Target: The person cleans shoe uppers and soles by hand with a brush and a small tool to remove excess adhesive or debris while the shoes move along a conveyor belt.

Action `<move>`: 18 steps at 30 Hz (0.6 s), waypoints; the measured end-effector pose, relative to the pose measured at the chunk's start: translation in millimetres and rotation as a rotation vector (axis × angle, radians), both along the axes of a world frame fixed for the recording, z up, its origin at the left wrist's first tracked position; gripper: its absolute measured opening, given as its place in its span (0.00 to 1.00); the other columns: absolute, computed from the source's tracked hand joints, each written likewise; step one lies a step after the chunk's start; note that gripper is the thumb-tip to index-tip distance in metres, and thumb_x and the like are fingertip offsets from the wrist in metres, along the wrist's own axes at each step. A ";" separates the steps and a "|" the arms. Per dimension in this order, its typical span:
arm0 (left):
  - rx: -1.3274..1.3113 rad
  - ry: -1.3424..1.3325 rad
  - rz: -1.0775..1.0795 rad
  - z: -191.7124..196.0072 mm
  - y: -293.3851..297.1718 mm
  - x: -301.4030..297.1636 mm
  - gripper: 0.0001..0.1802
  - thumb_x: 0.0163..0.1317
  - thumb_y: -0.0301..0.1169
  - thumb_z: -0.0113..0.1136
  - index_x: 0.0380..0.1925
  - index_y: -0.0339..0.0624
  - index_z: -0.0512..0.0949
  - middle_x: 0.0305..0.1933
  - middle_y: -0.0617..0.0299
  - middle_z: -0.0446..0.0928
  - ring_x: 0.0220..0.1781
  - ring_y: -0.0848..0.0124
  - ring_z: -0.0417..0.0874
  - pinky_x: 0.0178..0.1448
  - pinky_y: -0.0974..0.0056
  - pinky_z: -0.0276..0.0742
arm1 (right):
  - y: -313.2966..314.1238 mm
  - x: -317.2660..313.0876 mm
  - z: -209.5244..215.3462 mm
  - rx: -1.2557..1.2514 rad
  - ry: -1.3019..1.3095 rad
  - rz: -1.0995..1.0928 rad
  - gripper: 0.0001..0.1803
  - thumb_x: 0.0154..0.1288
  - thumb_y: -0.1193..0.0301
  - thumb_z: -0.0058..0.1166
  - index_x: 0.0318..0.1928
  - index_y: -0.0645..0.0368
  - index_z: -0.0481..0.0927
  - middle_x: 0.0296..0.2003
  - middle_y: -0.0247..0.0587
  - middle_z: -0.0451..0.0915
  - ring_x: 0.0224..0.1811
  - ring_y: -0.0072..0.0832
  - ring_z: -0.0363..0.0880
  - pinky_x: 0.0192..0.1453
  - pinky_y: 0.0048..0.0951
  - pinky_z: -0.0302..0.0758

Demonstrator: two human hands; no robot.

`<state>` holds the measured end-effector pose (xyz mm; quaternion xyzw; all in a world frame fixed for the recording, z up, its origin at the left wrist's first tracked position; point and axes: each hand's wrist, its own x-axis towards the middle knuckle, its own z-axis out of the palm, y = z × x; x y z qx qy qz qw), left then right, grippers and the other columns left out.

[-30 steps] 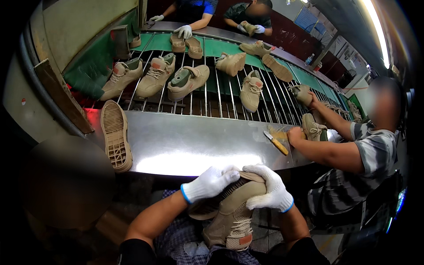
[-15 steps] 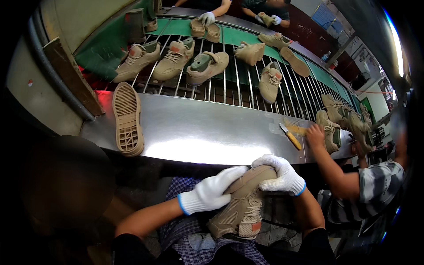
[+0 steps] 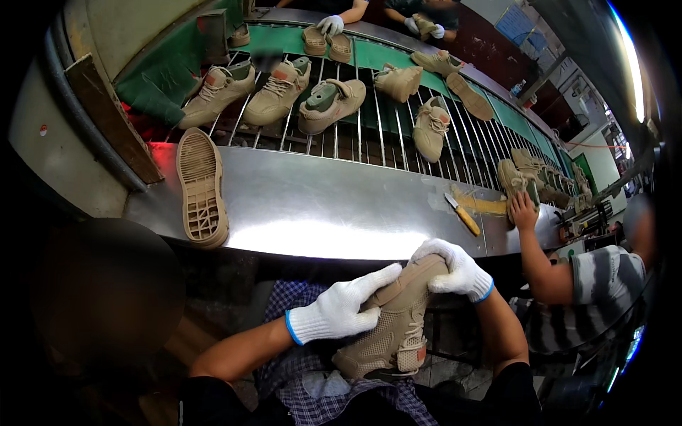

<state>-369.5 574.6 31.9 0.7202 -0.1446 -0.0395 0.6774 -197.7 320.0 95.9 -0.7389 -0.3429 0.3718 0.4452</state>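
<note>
A tan mesh sneaker (image 3: pixel 392 331) rests on my lap, sole side turned up toward the steel bench. My left hand (image 3: pixel 339 306), in a white glove with a blue cuff, lies along its side and grips it. My right hand (image 3: pixel 453 268), gloved the same way, clasps the heel end of the sneaker from above. A loose tan outsole (image 3: pixel 202 187) lies tread up on the steel bench (image 3: pixel 320 206) to the left.
Several tan sneakers (image 3: pixel 331 104) ride a roller conveyor (image 3: pixel 369 135) behind the bench. A yellow-handled knife (image 3: pixel 462 214) lies on the bench at right. A person in a striped shirt (image 3: pixel 604 284) at right reaches to a shoe; gloved hands (image 3: pixel 331 24) work at the far side.
The view has tilted down and closer. My hands have shifted on the sneaker, the left sliding along its side. The person at right has moved a hand onto a shoe on the bench.
</note>
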 end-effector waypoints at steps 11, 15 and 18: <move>-0.037 -0.222 0.222 19.7 -9.3 -43.3 0.67 0.55 0.42 0.85 0.79 0.22 0.47 0.74 0.33 0.69 0.76 0.48 0.74 0.79 0.51 0.70 | 37.2 -55.3 -16.2 0.716 0.282 -0.318 0.44 0.70 0.41 0.62 0.72 0.62 0.71 0.60 0.53 0.78 0.63 0.39 0.80 0.70 0.42 0.78; -0.276 -0.098 0.298 -14.3 26.4 -17.1 0.51 0.62 0.41 0.80 0.75 0.30 0.59 0.65 0.42 0.76 0.66 0.56 0.82 0.71 0.50 0.79 | 75.0 -77.4 -133.8 0.387 0.542 -0.868 0.38 0.87 0.42 0.34 0.76 0.62 0.68 0.69 0.49 0.77 0.66 0.35 0.78 0.75 0.38 0.73; 0.195 -0.385 0.570 27.1 54.4 36.3 0.34 0.68 0.34 0.69 0.70 0.31 0.72 0.65 0.46 0.78 0.64 0.57 0.82 0.72 0.54 0.78 | 77.5 -79.2 -88.6 0.063 0.046 -0.365 0.38 0.83 0.45 0.49 0.75 0.65 0.67 0.68 0.48 0.76 0.62 0.35 0.82 0.68 0.39 0.79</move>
